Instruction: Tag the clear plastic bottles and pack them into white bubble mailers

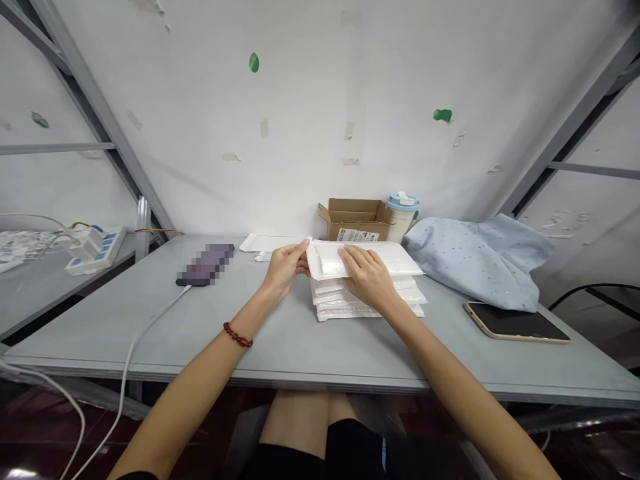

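Observation:
A white padded envelope (365, 257) lies on top of a stack of similar padded envelopes (367, 303) at the table's middle. My left hand (287, 267) pinches the flap end of that top envelope at its left edge, thumb above and fingers partly hidden underneath. Across the envelope's upper face, my right hand (369, 275) lies flat with its fingers stretched out. Another flat white envelope (265, 243) is behind my left hand, with small white items near it that I cannot make out.
Behind the stack stand an open cardboard box (357, 213) and a lidded cup (401, 217). Light blue cloth (475, 257) is bunched at right, partly over a tablet or large phone (520, 323). At left are a blurred-screen phone (206, 265), its white cable (135, 343) and a power strip (97, 250).

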### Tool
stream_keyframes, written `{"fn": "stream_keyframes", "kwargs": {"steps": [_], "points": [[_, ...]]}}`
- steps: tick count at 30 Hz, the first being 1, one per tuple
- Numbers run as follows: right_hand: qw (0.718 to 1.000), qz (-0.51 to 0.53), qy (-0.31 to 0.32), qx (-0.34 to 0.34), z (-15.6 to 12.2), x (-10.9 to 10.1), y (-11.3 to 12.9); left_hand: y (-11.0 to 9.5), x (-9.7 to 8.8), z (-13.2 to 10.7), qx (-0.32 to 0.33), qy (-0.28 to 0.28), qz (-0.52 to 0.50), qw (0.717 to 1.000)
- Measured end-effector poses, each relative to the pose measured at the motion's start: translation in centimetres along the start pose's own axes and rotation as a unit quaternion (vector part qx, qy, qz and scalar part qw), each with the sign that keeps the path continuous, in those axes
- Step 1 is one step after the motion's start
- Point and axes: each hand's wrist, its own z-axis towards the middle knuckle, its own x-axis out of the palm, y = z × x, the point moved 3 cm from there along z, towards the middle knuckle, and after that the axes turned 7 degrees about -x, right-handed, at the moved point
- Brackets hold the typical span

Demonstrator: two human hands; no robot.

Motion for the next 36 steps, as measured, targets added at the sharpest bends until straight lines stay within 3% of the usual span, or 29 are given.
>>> {"fn": "stream_keyframes", "kwargs": {"steps": [9,14,17,21,25,31,36], "points": [[0.998,-0.043,0.0,-0.034,0.0,-0.1,0.8,-0.1,0.1,0.0,0.047,-0.004,-0.008,0.999],[0.998,-0.038,-0.018,-0.045,0.0,0.1,1.2,0.1,0.7,-0.3,0.119,0.01,0.133,0.984],[0.997,-0.056,-0.035,-0.043,-0.1,0.2,1.0,0.1,1.2,-0.8,0.233,0.007,0.258,0.938],[0.995,-0.067,-0.066,-0.043,-0.2,0.2,0.8,0.2,1.5,-1.2,0.398,-0.016,0.391,0.83],[0.992,-0.074,-0.093,-0.049,-0.1,-0.1,1.0,0.8,1.4,-0.9,0.476,-0.012,0.449,0.756],[0.989,-0.059,-0.123,-0.055,0.0,-0.6,1.2,1.1,1.6,-0.9,0.518,-0.027,0.494,0.698],[0.987,-0.035,-0.146,-0.054,0.0,-0.8,1.3,1.2,2.0,-1.2,0.517,-0.028,0.515,0.683]]}}
